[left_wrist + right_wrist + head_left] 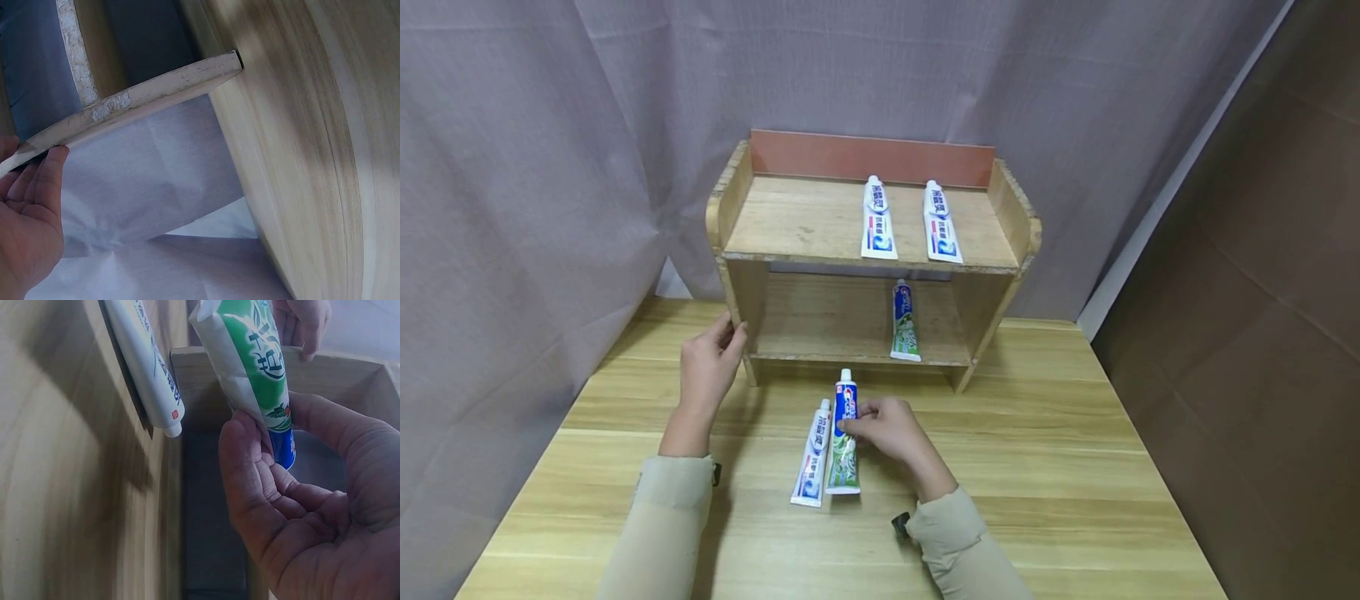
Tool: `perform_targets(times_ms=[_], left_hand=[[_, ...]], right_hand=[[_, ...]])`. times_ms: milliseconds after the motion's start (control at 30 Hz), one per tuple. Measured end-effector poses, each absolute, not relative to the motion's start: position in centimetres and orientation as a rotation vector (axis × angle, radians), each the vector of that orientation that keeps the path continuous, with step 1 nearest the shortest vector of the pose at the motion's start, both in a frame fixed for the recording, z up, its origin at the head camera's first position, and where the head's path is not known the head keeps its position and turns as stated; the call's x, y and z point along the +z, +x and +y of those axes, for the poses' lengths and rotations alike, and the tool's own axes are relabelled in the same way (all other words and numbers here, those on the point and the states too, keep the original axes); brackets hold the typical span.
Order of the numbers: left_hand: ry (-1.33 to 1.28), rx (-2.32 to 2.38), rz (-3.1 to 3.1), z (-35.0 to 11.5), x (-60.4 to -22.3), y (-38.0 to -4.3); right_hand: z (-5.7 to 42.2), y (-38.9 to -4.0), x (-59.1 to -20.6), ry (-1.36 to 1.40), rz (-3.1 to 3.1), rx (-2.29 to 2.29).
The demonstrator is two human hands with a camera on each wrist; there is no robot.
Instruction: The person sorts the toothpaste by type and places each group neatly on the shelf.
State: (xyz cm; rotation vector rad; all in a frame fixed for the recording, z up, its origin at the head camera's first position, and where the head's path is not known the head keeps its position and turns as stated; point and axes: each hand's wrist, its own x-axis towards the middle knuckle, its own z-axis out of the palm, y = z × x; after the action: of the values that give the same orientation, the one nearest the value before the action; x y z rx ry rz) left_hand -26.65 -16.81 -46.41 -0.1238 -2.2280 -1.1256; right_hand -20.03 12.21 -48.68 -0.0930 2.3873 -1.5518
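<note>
A small two-tier wooden shelf [797, 225] stands on the table. My left hand [703, 371] grips the front edge of its left side panel [144, 97], thumb on one face and fingers on the other. My right hand [891, 429] pinches a blue-and-green toothpaste tube [844, 467], cap pointing towards the shelf. In the right wrist view this tube [250, 356] is held off the tabletop between thumb and fingers. Just left of it, a white toothpaste tube [812, 462] with blue lettering lies on the table.
Two white toothpaste tubes [877, 221] [942, 225] lie side by side on the upper tier. Another blue-and-green tube [905, 325] lies on the lower tier, right of its middle. A grey curtain [587, 167] hangs behind, and a brown surface [1247, 275] rises at the right.
</note>
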Motion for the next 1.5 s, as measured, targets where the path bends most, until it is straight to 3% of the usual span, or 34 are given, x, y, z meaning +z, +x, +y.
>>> perform_targets(times_ms=[1500], left_hand=[[-0.119,-1.174,-2.231,-16.9,-46.6,-26.7]], right_hand=[[12.5,-22.4,-45.5,-0.151,2.429,-1.576]])
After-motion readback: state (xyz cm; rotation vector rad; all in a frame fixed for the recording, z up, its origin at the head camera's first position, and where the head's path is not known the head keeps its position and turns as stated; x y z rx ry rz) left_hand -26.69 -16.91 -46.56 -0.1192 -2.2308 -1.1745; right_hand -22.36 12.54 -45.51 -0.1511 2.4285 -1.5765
